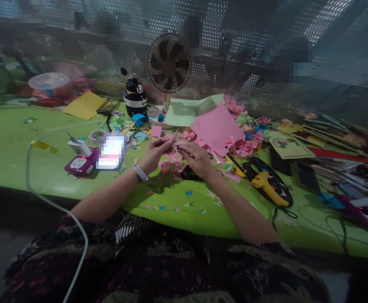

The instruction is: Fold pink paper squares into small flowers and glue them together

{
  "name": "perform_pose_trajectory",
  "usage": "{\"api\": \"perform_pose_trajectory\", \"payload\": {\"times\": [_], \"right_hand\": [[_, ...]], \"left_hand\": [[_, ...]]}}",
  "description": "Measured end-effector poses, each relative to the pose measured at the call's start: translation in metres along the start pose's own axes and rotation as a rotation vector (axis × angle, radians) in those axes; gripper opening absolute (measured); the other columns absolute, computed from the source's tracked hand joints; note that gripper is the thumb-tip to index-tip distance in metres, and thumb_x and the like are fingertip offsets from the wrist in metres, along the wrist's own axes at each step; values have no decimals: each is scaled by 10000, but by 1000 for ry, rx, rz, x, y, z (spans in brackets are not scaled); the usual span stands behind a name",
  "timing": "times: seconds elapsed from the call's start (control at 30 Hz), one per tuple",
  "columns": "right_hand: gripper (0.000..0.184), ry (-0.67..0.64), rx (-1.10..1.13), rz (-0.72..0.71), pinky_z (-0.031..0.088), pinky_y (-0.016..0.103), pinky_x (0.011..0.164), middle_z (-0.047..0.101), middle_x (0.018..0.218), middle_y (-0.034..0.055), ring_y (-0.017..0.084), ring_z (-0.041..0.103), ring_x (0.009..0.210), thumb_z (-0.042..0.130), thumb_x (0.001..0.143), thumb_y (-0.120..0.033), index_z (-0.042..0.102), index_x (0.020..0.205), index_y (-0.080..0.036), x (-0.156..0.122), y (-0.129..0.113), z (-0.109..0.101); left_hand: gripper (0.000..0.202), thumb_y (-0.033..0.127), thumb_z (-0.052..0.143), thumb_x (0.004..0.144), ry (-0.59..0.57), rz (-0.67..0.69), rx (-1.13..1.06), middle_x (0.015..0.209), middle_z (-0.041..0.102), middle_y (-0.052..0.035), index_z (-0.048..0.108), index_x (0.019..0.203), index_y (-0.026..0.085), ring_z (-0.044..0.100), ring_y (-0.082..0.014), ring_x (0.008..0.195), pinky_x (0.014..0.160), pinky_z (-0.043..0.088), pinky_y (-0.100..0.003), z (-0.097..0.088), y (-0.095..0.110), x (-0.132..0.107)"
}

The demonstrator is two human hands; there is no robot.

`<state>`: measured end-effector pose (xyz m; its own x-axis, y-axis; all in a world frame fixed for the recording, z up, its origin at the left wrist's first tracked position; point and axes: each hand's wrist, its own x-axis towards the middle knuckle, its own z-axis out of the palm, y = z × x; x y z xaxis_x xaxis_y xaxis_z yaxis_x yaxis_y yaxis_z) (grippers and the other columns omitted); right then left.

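Observation:
My left hand (154, 155), with a pale band on its wrist, is closed in a pinch on what looks like a small piece of pink paper (175, 138). Facing it, my right hand (199, 159) has its fingers pressed together around something small and dark that I cannot make out. Both hands are just above a scatter of pink paper scraps (173, 158). A black object (191, 174) lies partly hidden under my right hand. Behind that hand rests a large pink paper sheet (217, 128), overlapping a pale green sheet (184, 112).
A fan (169, 63) and a dark bottle (135, 99) stand at the back. Left are a lit screen (110, 151), a purple box (82, 163) and a white cable (57, 207). Right lie a yellow glue gun (269, 187), folded pink paper shapes (245, 145) and a dark phone (307, 176).

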<state>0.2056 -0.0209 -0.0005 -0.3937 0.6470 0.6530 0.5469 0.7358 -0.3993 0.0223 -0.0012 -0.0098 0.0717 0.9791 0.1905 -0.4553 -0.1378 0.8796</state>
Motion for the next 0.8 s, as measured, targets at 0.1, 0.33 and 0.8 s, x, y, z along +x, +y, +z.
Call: {"api": "perform_pose_trajectory", "payload": {"times": [0.1, 0.33, 0.8], "right_hand": [[290, -21, 3, -12, 557, 433, 963, 751, 1114, 88, 236, 687, 1067, 489, 1025, -390, 721, 1124, -248, 0, 1, 0], [278, -12, -57, 25, 545, 433, 971, 734, 1149, 123, 265, 669, 1121, 541, 999, -396, 679, 1158, -215, -1, -1, 2], [361, -3, -22, 90, 545, 423, 983, 721, 1198, 121, 261, 673, 1131, 544, 987, -480, 676, 1209, -227, 0, -2, 2]], "left_hand": [[388, 451, 939, 552, -7, -56, -27, 672, 658, 16, 747, 736, 169, 574, -72, 601, 604, 483, -218, 0, 1, 0], [380, 442, 941, 557, -20, -27, -25, 597, 638, 19, 693, 616, 159, 549, -60, 549, 564, 452, -202, 2, 0, -1], [362, 430, 951, 532, -8, 2, -12, 640, 672, 14, 734, 662, 172, 588, -71, 586, 603, 502, -211, 0, -1, 0]]}}
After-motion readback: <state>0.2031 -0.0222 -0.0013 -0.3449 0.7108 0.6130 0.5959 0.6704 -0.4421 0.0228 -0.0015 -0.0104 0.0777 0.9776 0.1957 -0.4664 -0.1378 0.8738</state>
